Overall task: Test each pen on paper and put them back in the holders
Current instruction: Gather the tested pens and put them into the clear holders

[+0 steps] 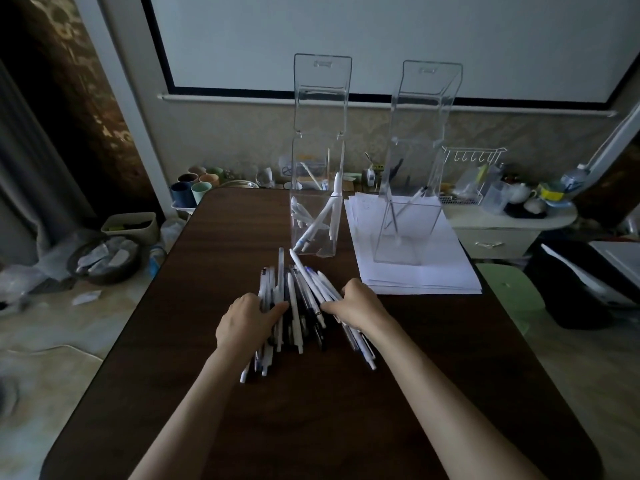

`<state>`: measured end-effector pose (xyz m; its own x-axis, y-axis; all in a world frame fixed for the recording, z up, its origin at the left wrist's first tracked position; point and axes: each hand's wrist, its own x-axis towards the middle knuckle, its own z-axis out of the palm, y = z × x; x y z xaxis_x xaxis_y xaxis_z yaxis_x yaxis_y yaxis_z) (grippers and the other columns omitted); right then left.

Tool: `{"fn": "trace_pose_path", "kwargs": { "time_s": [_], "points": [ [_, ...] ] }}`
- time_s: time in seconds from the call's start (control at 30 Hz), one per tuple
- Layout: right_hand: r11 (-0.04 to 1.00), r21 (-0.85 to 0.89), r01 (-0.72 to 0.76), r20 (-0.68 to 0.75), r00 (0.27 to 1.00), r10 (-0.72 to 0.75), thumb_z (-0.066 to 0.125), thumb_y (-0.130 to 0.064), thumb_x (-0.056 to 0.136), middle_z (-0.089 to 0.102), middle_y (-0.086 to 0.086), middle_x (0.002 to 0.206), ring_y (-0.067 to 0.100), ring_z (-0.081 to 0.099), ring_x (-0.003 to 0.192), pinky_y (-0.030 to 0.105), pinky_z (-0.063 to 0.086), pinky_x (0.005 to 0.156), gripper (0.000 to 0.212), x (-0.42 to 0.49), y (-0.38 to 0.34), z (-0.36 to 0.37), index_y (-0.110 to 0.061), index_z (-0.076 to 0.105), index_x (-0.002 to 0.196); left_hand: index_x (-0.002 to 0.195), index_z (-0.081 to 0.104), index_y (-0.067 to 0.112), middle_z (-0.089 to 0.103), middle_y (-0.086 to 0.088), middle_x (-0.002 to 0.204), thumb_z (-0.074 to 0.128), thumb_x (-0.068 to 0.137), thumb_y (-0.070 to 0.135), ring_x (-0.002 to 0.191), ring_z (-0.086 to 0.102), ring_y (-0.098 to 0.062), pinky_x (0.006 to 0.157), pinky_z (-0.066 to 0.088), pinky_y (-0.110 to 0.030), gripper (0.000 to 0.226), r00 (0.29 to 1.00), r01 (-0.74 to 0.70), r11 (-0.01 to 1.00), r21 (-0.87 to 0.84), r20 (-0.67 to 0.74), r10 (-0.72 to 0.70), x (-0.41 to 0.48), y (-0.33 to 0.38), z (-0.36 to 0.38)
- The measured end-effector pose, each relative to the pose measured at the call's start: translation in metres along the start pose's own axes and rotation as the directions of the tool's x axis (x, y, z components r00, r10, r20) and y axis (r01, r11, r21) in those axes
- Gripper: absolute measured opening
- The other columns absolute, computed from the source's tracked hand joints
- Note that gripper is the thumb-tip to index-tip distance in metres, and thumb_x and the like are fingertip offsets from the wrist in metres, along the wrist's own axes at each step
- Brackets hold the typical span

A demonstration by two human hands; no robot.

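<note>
Dark wooden table (pixel 207 393) with a loose pile of pens (pixel 301 306) at its middle: left hand (pixel 249 317) lies on the pile's left edge, grip not discernible; right hand (pixel 360 301) curls its fingers round pens at the right edge. Beyond, left holder (pixel 317 216) on the table, right holder (pixel 408 220) on paper stack (pixel 433 271), each containing pens.

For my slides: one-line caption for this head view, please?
Left hand and right hand rest on a pile of pens; behind, left holder on the table, right holder on a paper stack.
</note>
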<state>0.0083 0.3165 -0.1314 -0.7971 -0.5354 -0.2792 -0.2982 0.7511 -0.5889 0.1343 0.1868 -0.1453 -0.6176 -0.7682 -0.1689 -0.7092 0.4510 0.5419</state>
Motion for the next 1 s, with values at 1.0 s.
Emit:
{"fn": "trace_pose_path", "kwargs": {
  "time_s": [1.0],
  "points": [
    [0.382,0.914,0.134,0.008,0.937,-0.348,0.048,-0.006,0.094,0.068,0.006,0.089,0.02,0.068,0.088,0.028,0.054,0.074,0.017,-0.017,0.008,-0.035,-0.01,0.058,0.107,0.098,0.05,0.006,0.059,-0.004,0.079,0.042,0.098,0.023,0.069,0.06,-0.017,0.06,0.052,-0.03,0.018,0.949,-0.024,0.422,-0.906,0.112,0.295,-0.022,0.022,-0.015]
  ]
}}
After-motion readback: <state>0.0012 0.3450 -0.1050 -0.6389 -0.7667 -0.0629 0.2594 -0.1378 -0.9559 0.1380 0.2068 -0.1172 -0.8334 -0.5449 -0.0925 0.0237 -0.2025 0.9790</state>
